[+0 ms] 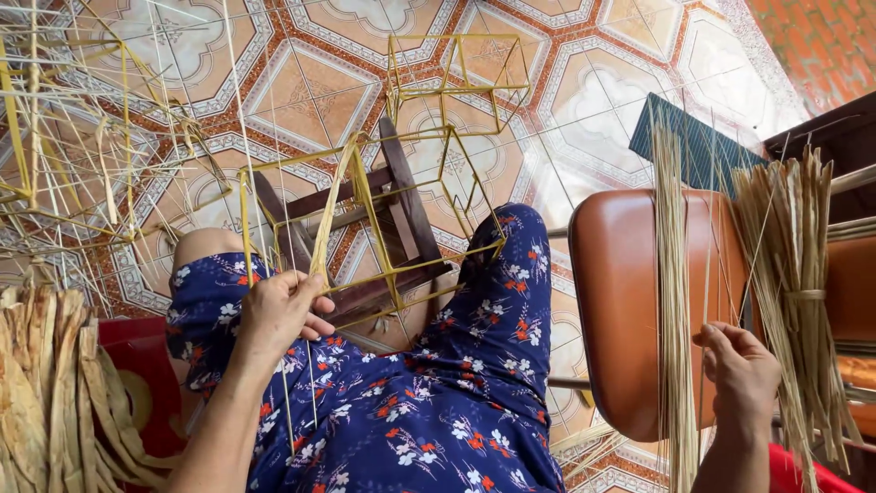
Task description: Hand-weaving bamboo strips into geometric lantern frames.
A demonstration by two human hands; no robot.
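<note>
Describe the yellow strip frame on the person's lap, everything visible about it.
The yellow strip frame is an open, box-like skeleton of thin flat yellow strips, plant fibre or plastic by the look, joined at the corners. It sits tilted over a small dark wooden stand between the knees, above the blue floral dress. The left hand grips its near left edge, where loose strip ends hang down. The right hand is away from it, at a bundle of pale straws on an orange-brown chair.

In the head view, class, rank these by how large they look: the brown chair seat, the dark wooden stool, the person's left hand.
1. Brown chair seat
2. Dark wooden stool, though it lies farther from the camera
3. Left hand
</note>
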